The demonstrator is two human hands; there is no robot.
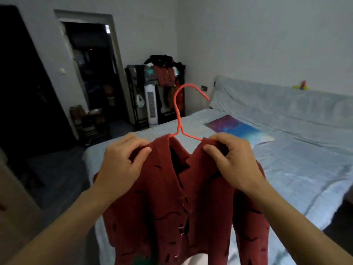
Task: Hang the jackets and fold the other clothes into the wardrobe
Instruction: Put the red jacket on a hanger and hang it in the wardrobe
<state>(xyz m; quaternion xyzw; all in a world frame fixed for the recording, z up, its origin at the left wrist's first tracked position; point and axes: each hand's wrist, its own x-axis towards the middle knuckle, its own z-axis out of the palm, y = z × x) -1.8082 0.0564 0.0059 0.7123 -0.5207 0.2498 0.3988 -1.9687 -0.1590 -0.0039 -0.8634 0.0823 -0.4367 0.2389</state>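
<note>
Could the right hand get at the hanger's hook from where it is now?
Probably yes. The right hand pinches the red jacket's shoulder just below the orange hanger, and the hook stands bare above with nothing in between. It would have to release its grip first.

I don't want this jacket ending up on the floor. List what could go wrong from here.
1. Both hands, left and right, pinch only the red jacket at its shoulders, not the hanger; the wire could slip out.
2. The jacket front hangs open, so one side may slide off.
</note>
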